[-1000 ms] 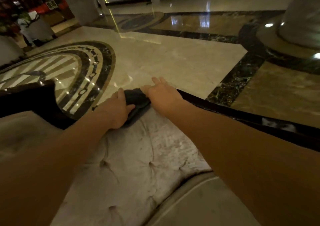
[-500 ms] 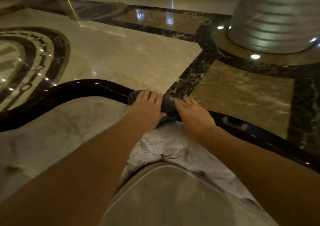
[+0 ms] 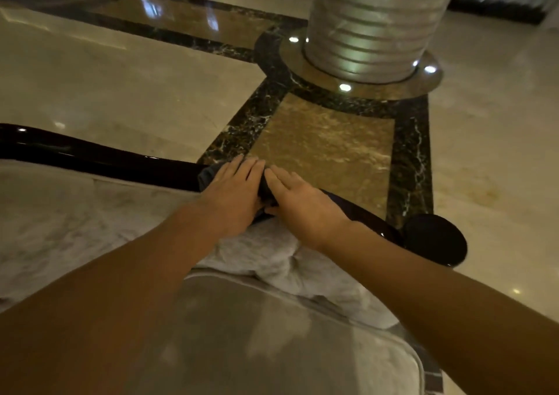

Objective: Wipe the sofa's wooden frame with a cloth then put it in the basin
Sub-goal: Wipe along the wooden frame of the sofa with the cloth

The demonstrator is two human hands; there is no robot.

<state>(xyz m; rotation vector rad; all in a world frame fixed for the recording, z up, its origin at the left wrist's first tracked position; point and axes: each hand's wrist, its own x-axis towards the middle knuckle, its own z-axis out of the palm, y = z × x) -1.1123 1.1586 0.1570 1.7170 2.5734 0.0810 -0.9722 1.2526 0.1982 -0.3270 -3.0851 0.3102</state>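
A dark cloth (image 3: 265,189) lies draped over the sofa's glossy dark wooden frame (image 3: 99,158), which curves from the far left across to a round scroll end (image 3: 435,240) at the right. My left hand (image 3: 234,195) presses flat on the cloth's left part. My right hand (image 3: 302,201) presses flat on its right part. Both palms face down with fingers together, and most of the cloth is hidden beneath them. No basin is in view.
The pale tufted sofa back (image 3: 75,222) and a grey seat cushion (image 3: 272,334) lie below my arms. Beyond the frame spreads polished marble floor (image 3: 136,92) with dark borders. A ribbed round column (image 3: 372,22) stands on a lit base at the back right.
Both hands have slid the cloth rightward along the wooden frame, and my view has turned right. The frame's round end and the column have come into view.
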